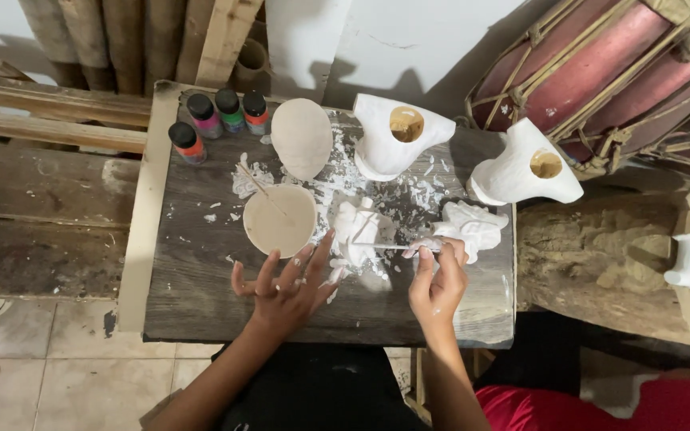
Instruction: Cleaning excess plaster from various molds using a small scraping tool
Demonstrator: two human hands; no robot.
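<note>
Board (pixel 201 295): weathered grey wood, rough grain, crusted with dried white plaster flecks. Figurine (pixel 358 231) under left hand (pixel 285 286): matt white plaster, chalky. Two hollow busts (pixel 397 136): same matt white, smooth outside, raw tan inside. Bowl (pixel 279 220): dull beige slurry, matt. Paint bottles (pixel 217 118): glossy plastic, black caps. Right hand (pixel 438 279) holds a thin stick tool (pixel 385 246), material unclear. Log (pixel 592 263): rough bark. Floor tiles (pixel 49 367): smooth, scuffed
</note>
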